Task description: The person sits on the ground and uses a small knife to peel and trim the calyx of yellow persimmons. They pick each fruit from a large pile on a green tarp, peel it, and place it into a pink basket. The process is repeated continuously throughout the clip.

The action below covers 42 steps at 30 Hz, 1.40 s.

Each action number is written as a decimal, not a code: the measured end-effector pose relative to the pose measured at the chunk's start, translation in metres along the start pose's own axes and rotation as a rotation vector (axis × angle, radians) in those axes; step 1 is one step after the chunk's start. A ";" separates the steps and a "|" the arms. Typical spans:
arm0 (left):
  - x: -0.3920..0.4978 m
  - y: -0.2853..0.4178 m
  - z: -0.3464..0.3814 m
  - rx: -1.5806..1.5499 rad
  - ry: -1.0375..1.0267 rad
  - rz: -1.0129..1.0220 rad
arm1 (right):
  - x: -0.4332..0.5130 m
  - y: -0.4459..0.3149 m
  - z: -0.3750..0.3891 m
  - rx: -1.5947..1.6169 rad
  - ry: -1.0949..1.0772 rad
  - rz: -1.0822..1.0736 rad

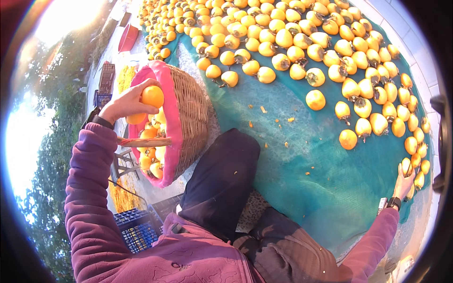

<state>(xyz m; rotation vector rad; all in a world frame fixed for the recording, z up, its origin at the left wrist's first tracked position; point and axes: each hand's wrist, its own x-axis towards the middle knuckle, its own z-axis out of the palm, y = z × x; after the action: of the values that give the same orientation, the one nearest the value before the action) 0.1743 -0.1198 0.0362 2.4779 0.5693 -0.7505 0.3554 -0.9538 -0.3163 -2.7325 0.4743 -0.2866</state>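
Note:
My left hand [129, 100] is at the mouth of a wicker basket [191, 116] with a pink cloth lining [172, 155]. Its fingers are closed on an orange persimmon [153, 96]; a second persimmon [136, 118] shows just below the palm, and whether the hand also holds it I cannot tell. More persimmons [150, 154] lie inside the basket, under its wrapped handle [145, 142]. Far to the right, my right hand [403, 184] grips a yellow-orange persimmon [406, 165] at the edge of the laid-out fruit. A thin dark line crosses that fruit, too small to identify.
A green net sheet [283, 166] covers the ground, with many persimmons [284, 38] spread over it and small orange scraps [263, 109]. Blue plastic crates [139, 230] stand by my left side. A red basin [128, 38] lies farther off; a white tiled edge [407, 28] borders the sheet.

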 end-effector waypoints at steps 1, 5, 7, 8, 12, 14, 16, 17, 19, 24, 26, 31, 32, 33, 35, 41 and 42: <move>-0.001 -0.007 0.000 -0.115 -0.004 -0.044 | 0.000 0.004 0.004 0.037 0.025 0.047; -0.004 -0.020 -0.001 -0.228 -0.003 -0.100 | -0.012 0.003 0.004 -0.029 0.075 0.143; -0.003 -0.027 -0.003 -0.259 -0.016 -0.070 | -0.021 -0.007 0.000 0.121 0.051 0.197; -0.003 -0.032 -0.004 -0.252 -0.017 -0.109 | -0.030 -0.013 -0.003 0.246 0.016 0.214; 0.004 -0.066 -0.013 -0.126 -0.097 0.011 | -0.081 -0.058 -0.014 0.948 0.180 0.576; 0.002 -0.086 -0.020 -0.263 -0.200 -0.148 | -0.108 -0.082 -0.035 1.358 -0.060 0.617; 0.006 -0.098 -0.021 -0.134 -0.213 -0.204 | -0.135 -0.110 -0.050 1.634 -0.254 0.716; 0.004 -0.098 -0.024 -0.229 -0.252 -0.282 | -0.146 -0.123 -0.055 1.700 -0.357 0.677; 0.007 -0.084 -0.023 -0.203 -0.167 -0.365 | -0.169 -0.152 -0.061 1.783 -0.427 0.667; 0.006 0.037 0.031 0.457 0.483 0.168 | -0.205 -0.201 -0.073 1.908 -0.746 0.538; -0.002 0.099 0.086 0.037 0.494 0.373 | -0.215 -0.222 -0.076 1.905 -0.751 0.483; 0.023 0.220 0.224 -0.455 -0.292 0.669 | -0.229 -0.264 -0.092 1.678 -0.698 0.165; 0.024 0.233 0.244 -0.637 -0.461 0.550 | -0.230 -0.268 -0.096 1.733 -0.744 0.175; 0.024 0.243 0.262 -0.903 -0.553 0.553 | -0.234 -0.273 -0.098 1.740 -0.733 0.167; 0.022 0.255 0.290 -1.261 -0.588 0.550 | -0.242 -0.281 -0.099 1.752 -0.716 0.191; 0.025 0.249 0.302 -0.994 -0.366 0.449 | -0.233 -0.281 -0.109 1.545 -0.697 0.182; 0.026 0.250 0.303 -1.004 -0.302 0.493 | -0.225 -0.273 -0.113 1.526 -0.653 0.223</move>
<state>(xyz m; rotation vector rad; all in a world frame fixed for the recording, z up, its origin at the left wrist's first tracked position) 0.2016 -0.4803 -0.1191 1.4396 0.1295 -0.4496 0.1978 -0.6664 -0.1415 -1.1453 0.1873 0.2453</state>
